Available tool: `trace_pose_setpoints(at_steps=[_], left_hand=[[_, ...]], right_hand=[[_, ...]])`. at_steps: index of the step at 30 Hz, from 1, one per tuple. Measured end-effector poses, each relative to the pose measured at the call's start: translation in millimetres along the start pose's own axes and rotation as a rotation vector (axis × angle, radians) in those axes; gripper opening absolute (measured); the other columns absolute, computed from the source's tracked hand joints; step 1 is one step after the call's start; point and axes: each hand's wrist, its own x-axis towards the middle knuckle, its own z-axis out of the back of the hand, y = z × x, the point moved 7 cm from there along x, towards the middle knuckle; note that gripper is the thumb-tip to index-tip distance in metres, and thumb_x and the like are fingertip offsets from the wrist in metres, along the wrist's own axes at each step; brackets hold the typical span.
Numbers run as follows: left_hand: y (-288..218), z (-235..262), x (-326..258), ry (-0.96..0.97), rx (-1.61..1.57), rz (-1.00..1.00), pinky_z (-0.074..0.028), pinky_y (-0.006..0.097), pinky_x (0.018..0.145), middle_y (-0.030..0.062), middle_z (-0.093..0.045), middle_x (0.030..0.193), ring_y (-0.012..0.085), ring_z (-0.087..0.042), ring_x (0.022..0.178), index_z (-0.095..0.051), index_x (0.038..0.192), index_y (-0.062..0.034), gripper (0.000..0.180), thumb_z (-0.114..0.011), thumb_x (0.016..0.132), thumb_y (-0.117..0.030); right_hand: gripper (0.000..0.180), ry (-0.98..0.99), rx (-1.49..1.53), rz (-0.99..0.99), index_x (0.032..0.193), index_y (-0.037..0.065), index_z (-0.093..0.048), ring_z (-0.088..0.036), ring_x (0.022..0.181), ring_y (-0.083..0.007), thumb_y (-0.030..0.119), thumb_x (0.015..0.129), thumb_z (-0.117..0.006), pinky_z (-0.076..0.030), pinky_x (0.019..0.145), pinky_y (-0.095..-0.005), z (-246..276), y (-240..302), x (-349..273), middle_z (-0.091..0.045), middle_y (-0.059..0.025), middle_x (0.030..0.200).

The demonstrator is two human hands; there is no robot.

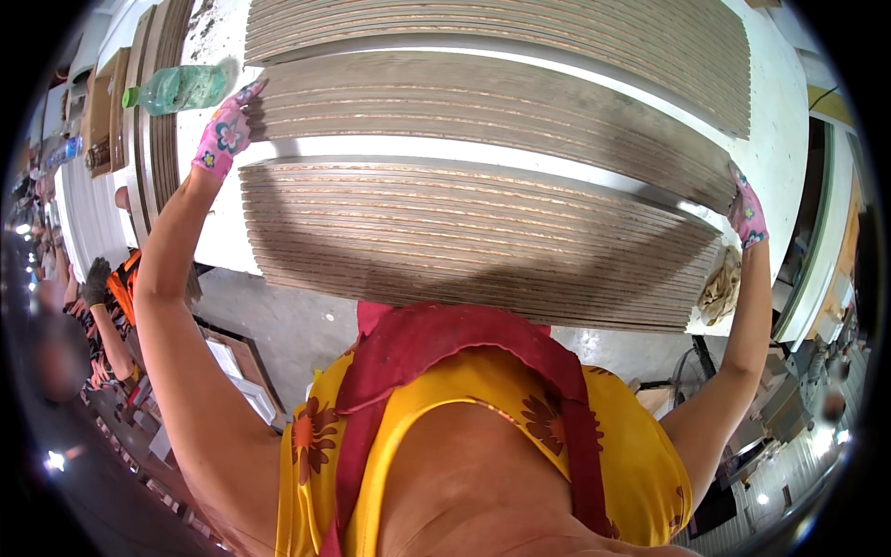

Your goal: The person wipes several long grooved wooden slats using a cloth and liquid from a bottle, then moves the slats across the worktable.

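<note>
Three rows of long, thin grey-brown boards with rough, pale-flecked edges lie across a white table [225,227]. My arms reach wide around the middle row [483,111]. At its left end is my left hand [224,137], in a pink flowered glove, its fingers pressed against the board ends. My right hand [746,212], in a matching glove, grips the opposite end, its fingertips partly hidden by the boards. Between my body and that row lies the near row [473,237]; beyond it is the far row [520,32]. White tabletop shows in the gaps between rows.
A green-capped clear bottle [186,89] lies on its side beside my left hand. More long boards [160,167] run along the left. A crumpled beige cloth [721,286] sits by the near row's right end. Off to the left is a co-worker's dark-gloved hand [96,281].
</note>
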Motion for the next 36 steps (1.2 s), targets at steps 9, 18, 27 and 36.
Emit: trace_pose_setpoints(at_steps=[9, 18, 27, 36], left_hand=[[-15, 25, -15, -0.001, 0.035, -0.513, -0.043, 0.035, 0.083, 0.0049, -0.05, 0.108, 0.0174, -0.049, 0.099, -0.048, 0.113, -0.0063, 0.044, -0.071, 0.076, -0.011], [-32, -6, -40, 0.122, 0.293, -0.751, -0.05, 0.033, 0.084, 0.0107, -0.04, 0.131, 0.022, -0.047, 0.111, -0.028, 0.14, -0.0095, 0.082, -0.069, 0.069, 0.0], [-11, -20, -71, 0.082, 0.557, -0.684, -0.028, 0.032, 0.105, 0.0136, -0.048, 0.129, 0.0226, -0.042, 0.122, -0.042, 0.132, -0.0034, 0.046, -0.047, 0.093, -0.028], [18, -16, -83, -0.163, 0.584, -0.673, -0.024, 0.035, 0.107, 0.0112, -0.042, 0.135, 0.0224, -0.035, 0.127, -0.036, 0.136, -0.0058, 0.053, -0.033, 0.096, -0.04]], right_hand=[[0.051, -0.318, -0.826, 0.351, 0.124, 0.005, -0.047, -0.057, 0.101, -0.0168, 0.028, 0.081, -0.062, -0.046, 0.083, -0.0275, 57, -41, 2, -0.056, -0.0071, 0.119], [0.058, -0.365, -0.963, 0.613, 0.133, 0.011, -0.04, -0.059, 0.09, -0.0175, 0.009, 0.077, -0.056, -0.046, 0.076, -0.0241, 12, -10, -45, -0.054, -0.0034, 0.122], [0.057, -0.025, -0.537, 0.603, 0.139, 0.008, -0.029, -0.033, 0.13, -0.0187, 0.002, 0.084, -0.045, -0.025, 0.108, -0.0237, -13, -21, -71, -0.034, -0.006, 0.142], [0.046, -0.073, -0.476, 0.463, 0.139, 0.006, -0.029, -0.031, 0.13, -0.0193, 0.016, 0.095, -0.038, -0.024, 0.107, -0.0298, -32, -9, -106, -0.036, -0.0072, 0.14]])
